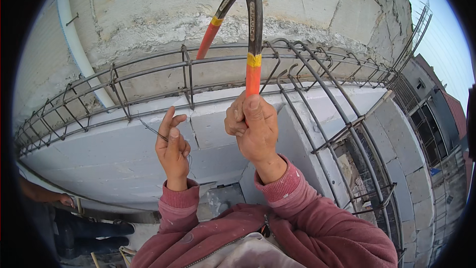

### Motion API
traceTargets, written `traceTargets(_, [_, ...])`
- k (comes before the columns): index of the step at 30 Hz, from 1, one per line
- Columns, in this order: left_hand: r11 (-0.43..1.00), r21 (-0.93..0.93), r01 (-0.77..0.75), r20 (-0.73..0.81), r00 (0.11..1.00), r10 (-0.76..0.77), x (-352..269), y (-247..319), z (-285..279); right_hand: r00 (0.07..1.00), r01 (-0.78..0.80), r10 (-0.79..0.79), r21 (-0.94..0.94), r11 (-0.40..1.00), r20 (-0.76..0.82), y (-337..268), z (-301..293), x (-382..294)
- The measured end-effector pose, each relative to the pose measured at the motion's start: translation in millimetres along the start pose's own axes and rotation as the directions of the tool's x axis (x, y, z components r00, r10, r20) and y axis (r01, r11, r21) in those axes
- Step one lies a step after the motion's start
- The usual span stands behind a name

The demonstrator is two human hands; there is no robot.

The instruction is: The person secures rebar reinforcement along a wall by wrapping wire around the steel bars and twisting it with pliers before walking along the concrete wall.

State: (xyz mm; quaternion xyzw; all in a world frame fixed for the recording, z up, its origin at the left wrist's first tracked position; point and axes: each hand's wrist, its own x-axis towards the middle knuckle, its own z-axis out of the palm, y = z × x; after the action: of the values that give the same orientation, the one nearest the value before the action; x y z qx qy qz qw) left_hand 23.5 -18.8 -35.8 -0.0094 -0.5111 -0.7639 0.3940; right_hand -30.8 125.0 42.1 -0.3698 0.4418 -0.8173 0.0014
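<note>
My right hand [254, 124] is closed around one red-and-yellow handle of steel end-cutting nippers [254, 26], which bear the maker's name Fukuda. The other handle swings free to the left, in front of the wall, and the top of the jaws is cut off by the picture's edge. In my left hand [173, 149], thumb and fingers hold thin tie wire [152, 129], whose ends point up-left at the lower bar of a rebar cage [156, 67]. Stirrups are tied along this long cage, which lies on top of a light block wall [111, 152].
A second rebar cage [347, 119] bends down at the right beside a gap in the blockwork. A pale plastic pipe [76, 44] runs down the rear wall [148, 3]. Another person [67, 216] stands at lower left. Upright bars rise at far right.
</note>
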Motion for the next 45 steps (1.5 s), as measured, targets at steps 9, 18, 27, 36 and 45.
traceTargets(9, [0.985, 0.117, -0.125, 0.028, 0.992, 0.122, 38, -3, 43, 0.994, 0.110, -0.108, 0.078, 0.991, -0.024, -15, -17, -34])
traceTargets(18, [0.965, -0.226, 0.131, 0.700, 0.711, 0.067, 14, 22, 76, 0.982, 0.185, -0.174, 0.187, 0.965, -0.073, -45, -16, -53])
traceTargets(27, [0.904, 0.376, 0.202, 0.449, 0.814, -0.369, -18, 13, 42, 0.792, -0.222, 0.556, 0.729, 0.647, -0.252, -5, -24, -103])
traceTargets(36, [0.766, 0.618, -0.178, 0.420, 0.898, -0.130, 43, 3, 85, 0.739, -0.140, 0.617, 0.834, 0.534, -0.270, -9, -47, -59])
traceTargets(45, [0.515, 0.723, -0.461, 0.526, 0.850, 0.024, 47, -7, 126, 0.783, 0.125, 0.544, 0.932, 0.340, -0.303, -22, -65, -16])
